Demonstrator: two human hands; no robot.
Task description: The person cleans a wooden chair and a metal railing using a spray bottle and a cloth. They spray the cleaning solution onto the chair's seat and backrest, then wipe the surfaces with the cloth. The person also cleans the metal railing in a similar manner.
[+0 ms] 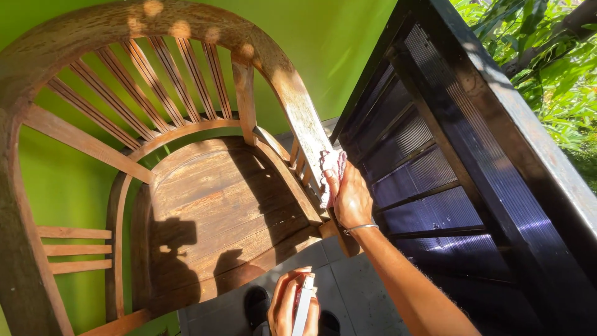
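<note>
Right hand: the right hand (351, 198) was pressed on a pink cloth (331, 169), fingers laid together over it, flat against the chair's armrest (308, 127).
Left hand: the left hand (287, 308) was curled shut round a small white bottle (304, 306), held low near the body, seemingly kept ready.
Chair: a weathered wooden chair (205, 199) with a fan-slatted back was set close against a green wall (323, 43).
Surroundings: a grey tiled floor (348, 286), a dark railing (485, 155) and sunlit foliage (553, 68) beyond were seen.

The chair's seat (217, 211) lies open between its armrests. The dark railing (448, 174) stands just beside the right armrest (305, 124), leaving a narrow gap. Back slats (155, 81) block passage behind.
</note>
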